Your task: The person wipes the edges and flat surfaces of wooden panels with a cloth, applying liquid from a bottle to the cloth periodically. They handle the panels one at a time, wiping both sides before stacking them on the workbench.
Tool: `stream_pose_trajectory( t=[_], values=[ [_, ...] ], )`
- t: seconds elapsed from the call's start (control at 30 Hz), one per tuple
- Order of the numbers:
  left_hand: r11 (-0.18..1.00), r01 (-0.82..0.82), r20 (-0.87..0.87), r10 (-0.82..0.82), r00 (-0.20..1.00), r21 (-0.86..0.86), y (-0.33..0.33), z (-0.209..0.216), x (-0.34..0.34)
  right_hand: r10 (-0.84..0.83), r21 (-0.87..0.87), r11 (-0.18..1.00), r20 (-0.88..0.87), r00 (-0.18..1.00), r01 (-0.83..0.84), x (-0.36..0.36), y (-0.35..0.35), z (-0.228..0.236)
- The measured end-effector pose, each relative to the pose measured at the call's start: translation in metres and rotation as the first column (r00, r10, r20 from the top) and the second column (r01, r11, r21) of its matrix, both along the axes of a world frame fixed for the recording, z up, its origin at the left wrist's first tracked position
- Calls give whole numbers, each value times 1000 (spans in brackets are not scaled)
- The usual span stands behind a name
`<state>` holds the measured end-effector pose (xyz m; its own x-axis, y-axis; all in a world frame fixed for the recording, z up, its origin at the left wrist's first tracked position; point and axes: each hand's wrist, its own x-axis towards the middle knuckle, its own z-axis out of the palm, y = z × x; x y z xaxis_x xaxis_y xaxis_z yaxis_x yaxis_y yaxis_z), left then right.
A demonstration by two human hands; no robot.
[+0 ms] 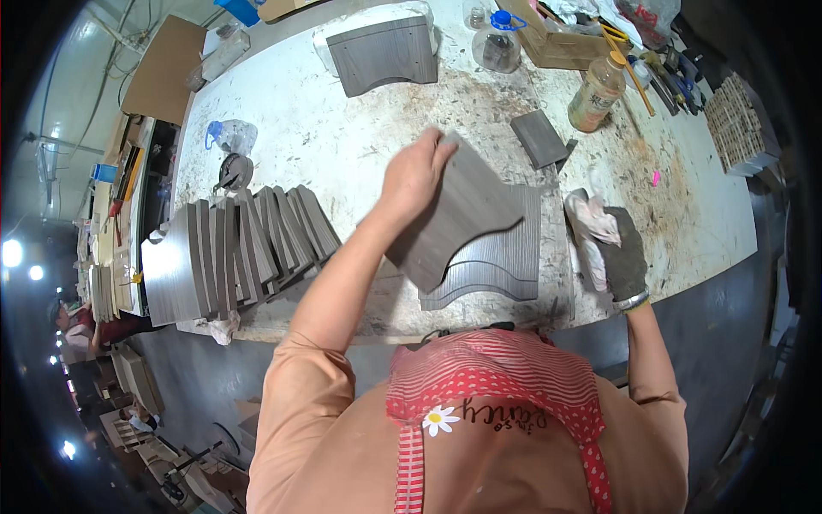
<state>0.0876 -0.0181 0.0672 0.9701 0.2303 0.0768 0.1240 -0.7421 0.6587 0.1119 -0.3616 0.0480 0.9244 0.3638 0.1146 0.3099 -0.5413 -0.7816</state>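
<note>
A: What sits closest under the camera?

B: A red-and-white striped cloth apron (pixel 505 377) with a small daisy patch, worn over a peach-coloured shirt, at about six o'clock.

A: And the bare hand?

B: The left hand (pixel 417 174) is near the centre, slightly toward eleven o'clock. Its fingers are curled over the top edge of a grey wood-grain panel with one wavy, curved edge (pixel 454 218), gripping it and tilting it up off the bench.

A: What lies beneath that panel?

B: A second grey panel of the same curved outline (pixel 501 261), lying flat, its surface ribbed with fine parallel lines. It rests on the white, stained and scuffed worktable (pixel 342 128).

A: The other hand?

B: The right hand (pixel 623 253), at three o'clock, wears a dark knitted glove. Its fingers are closed around a crumpled, dirty white rag (pixel 591 224).

A: Anything to the left?

B: At nine o'clock, a row of grey flat panels leaning on edge against one another (pixel 231 253), fanned like books.

A: Further back?

B: At twelve o'clock, another grey curved panel (pixel 383 53) lying flat. Toward one o'clock, a clear plastic jug with a blue cap (pixel 497 41); at two o'clock, a plastic bottle of pale brownish liquid with an orange cap (pixel 597 92), and a small dark grey rectangular block (pixel 539 139) just below it.
</note>
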Motion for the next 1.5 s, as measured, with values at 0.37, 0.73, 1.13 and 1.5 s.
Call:
stream_pose_trajectory(
  t=[0.37, 0.73, 1.13, 1.5],
  values=[
    [806, 134, 123, -247, 961, 576, 124, 43, 181, -143, -42, 988, 117, 983, 149, -11, 8, -22],
    [839, -248, 594, -108, 797, 485, 128, -7, 197, -163, 7, 986, -114, 980, 164, -18, 18, -20],
    [925, -73, 57, 102, 993, -373, -5, -68, -65, 270, -385, 921, 520, 810, -59, -31, 11, -40],
    [986, -28, 188, 59, 980, -164, -8, -95, -75, 288, -26, 957, 175, 941, -288, -38, 83, 36]
  ],
)
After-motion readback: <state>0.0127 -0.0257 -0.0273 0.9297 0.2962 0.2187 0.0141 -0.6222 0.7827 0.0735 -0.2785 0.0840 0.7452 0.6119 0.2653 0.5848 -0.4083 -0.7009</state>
